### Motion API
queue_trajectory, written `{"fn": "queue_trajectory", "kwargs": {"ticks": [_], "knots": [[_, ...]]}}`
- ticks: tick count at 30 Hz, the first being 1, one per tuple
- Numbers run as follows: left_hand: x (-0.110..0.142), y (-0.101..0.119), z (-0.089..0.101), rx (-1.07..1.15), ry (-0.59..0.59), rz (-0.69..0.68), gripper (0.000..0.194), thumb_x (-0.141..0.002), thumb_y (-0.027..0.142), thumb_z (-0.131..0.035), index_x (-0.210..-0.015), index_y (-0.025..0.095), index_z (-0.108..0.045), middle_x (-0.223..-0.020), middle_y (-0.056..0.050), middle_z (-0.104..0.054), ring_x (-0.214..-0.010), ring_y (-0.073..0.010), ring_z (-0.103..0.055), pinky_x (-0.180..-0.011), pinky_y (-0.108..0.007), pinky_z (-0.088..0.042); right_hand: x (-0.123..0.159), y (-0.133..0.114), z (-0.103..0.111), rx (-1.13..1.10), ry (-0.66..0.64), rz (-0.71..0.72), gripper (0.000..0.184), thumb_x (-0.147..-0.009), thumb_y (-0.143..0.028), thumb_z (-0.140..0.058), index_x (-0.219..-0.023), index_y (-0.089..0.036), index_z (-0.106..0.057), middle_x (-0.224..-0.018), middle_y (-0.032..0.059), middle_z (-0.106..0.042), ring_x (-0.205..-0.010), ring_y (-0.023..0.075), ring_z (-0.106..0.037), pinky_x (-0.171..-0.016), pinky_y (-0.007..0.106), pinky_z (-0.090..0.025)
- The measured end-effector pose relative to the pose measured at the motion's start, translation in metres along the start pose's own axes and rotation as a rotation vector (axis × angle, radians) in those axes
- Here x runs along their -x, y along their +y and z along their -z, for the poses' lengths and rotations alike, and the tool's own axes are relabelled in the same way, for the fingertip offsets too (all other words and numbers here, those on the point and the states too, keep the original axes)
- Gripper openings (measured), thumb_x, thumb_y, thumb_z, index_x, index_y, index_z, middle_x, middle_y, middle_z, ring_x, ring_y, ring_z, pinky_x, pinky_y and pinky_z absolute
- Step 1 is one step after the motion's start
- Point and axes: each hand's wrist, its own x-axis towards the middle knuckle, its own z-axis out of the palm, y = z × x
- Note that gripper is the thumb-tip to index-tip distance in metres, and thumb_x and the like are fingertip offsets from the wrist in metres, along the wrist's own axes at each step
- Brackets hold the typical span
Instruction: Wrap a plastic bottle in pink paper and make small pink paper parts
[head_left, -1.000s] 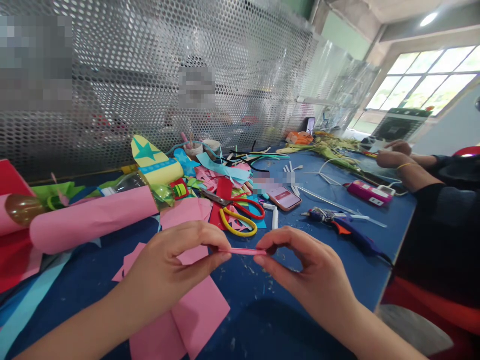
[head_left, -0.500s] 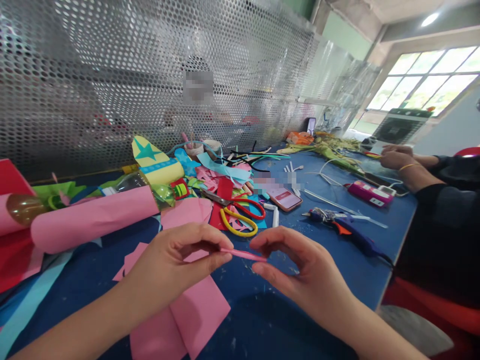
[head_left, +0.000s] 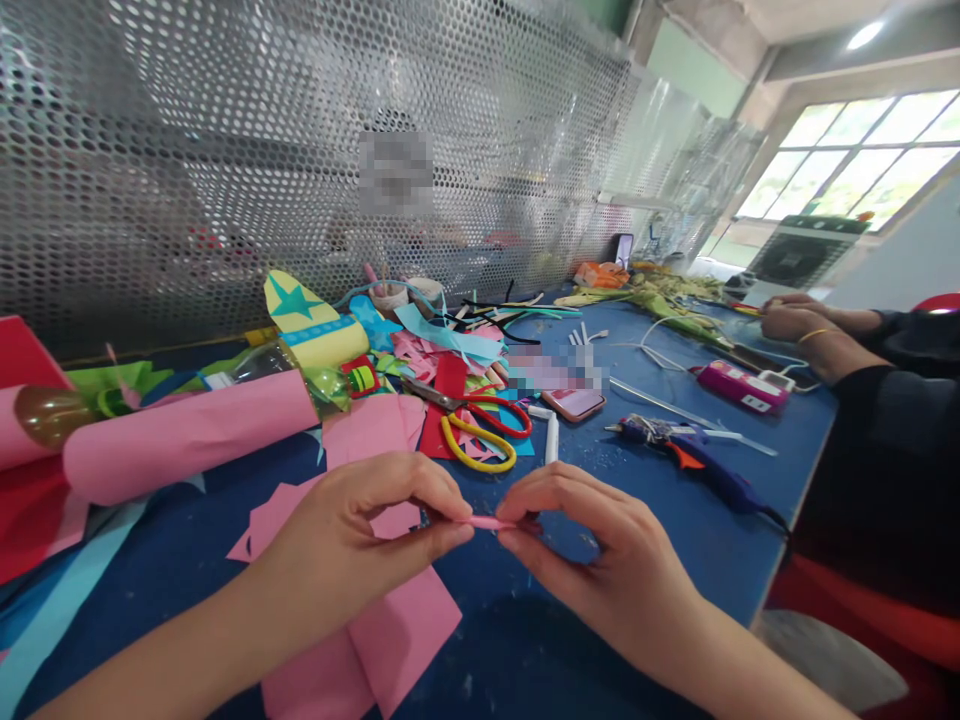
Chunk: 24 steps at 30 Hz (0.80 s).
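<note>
Between my two hands is a thin folded piece of pink paper (head_left: 487, 522), held level above the blue table. My left hand (head_left: 390, 510) pinches its left end between thumb and fingers. At the other end, my right hand (head_left: 581, 525) has thumb and fingertips closed on it. Below my left hand lie larger sheets of pink paper (head_left: 405, 640). Scissors (head_left: 480, 443) with one red and one yellow handle rest just beyond my fingers, on coloured paper scraps (head_left: 450, 370).
A pink paper-wrapped bottle (head_left: 191, 435) lies at left. On the right are a phone (head_left: 574, 403), a glue gun (head_left: 686, 455) and a purple power strip (head_left: 739, 387). A co-worker's hands (head_left: 799, 320) are at the far right. Perforated metal sheeting (head_left: 300, 130) backs the table (head_left: 645, 610).
My right fingers have closed onto the right end of the pink paper, which they stood open around before. Both hands have come slightly closer together.
</note>
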Motion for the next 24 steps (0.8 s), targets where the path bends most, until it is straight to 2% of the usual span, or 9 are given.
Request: {"fn": "queue_trajectory", "kwargs": {"ticks": [4,6,7,10,13,17,24], "knots": [[-0.0005,-0.0004,0.0015,-0.047,-0.009,-0.001,0.011,-0.079,0.011,-0.065,-0.075,0.021,-0.067,-0.073,0.005,-0.068,-0.067,-0.0083,-0.063,-0.064,-0.015,-0.050,0.0012,-0.0009,0.0000,0.028,-0.003,-0.040,0.007,-0.084,-0.013,-0.066,-0.085,-0.020,-0.065,-0.075,-0.0009,-0.068,-0.069,0.0103,-0.064,-0.065,0.018,-0.050],[-0.0009,-0.0003,0.0017,-0.036,-0.012,0.070,0.010,-0.079,0.012,-0.066,-0.078,0.022,-0.069,-0.074,0.005,-0.068,-0.069,-0.0086,-0.063,-0.065,-0.015,-0.050,0.0010,-0.0011,0.0008,-0.007,-0.014,-0.147,0.003,-0.084,-0.017,-0.066,-0.084,-0.020,-0.066,-0.073,-0.0021,-0.067,-0.066,0.0096,-0.062,-0.063,0.017,-0.048],[-0.0012,-0.0002,0.0015,0.001,-0.003,0.113,0.011,-0.078,0.012,-0.067,-0.079,0.023,-0.069,-0.075,0.005,-0.069,-0.070,-0.0088,-0.064,-0.067,-0.015,-0.050,0.0006,-0.0011,0.0014,-0.059,-0.033,-0.226,0.001,-0.085,-0.020,-0.065,-0.084,-0.021,-0.065,-0.074,-0.0024,-0.066,-0.066,0.0094,-0.061,-0.063,0.017,-0.048],[-0.0032,0.0011,-0.0003,0.217,0.025,0.236,0.013,-0.073,0.011,-0.068,-0.078,0.022,-0.071,-0.076,0.005,-0.071,-0.072,-0.0095,-0.066,-0.069,-0.015,-0.052,-0.0015,0.0000,0.0033,-0.316,-0.116,-0.467,0.012,-0.087,-0.031,-0.064,-0.084,-0.020,-0.063,-0.074,-0.0024,-0.063,-0.067,0.0091,-0.057,-0.061,0.018,-0.044],[-0.0056,0.0030,-0.0023,0.439,0.022,0.356,0.011,-0.070,0.012,-0.071,-0.074,0.022,-0.072,-0.073,0.005,-0.073,-0.070,-0.0095,-0.068,-0.066,-0.014,-0.053,-0.0035,0.0016,0.0043,-0.549,-0.180,-0.597,0.021,-0.085,-0.038,-0.066,-0.083,-0.018,-0.062,-0.073,-0.0032,-0.058,-0.065,0.0078,-0.051,-0.059,0.018,-0.040],[-0.0062,0.0015,-0.0032,0.633,-0.036,0.455,0.011,-0.068,0.011,-0.074,-0.070,0.021,-0.073,-0.066,0.007,-0.073,-0.065,-0.0074,-0.068,-0.063,-0.012,-0.052,-0.0045,0.0032,0.0039,-0.677,-0.225,-0.643,0.027,-0.082,-0.042,-0.070,-0.083,-0.017,-0.061,-0.075,-0.0032,-0.056,-0.066,0.0072,-0.048,-0.060,0.019,-0.038],[-0.0048,-0.0061,-0.0009,0.704,-0.145,0.502,0.010,-0.072,0.011,-0.075,-0.070,0.020,-0.072,-0.064,0.006,-0.072,-0.064,-0.0060,-0.068,-0.061,-0.011,-0.049,-0.0055,0.0043,0.0029,-0.739,-0.267,-0.707,0.034,-0.075,-0.044,-0.076,-0.080,-0.014,-0.061,-0.069,-0.0037,-0.054,-0.058,0.0059,-0.041,-0.052,0.019,-0.031]]}}
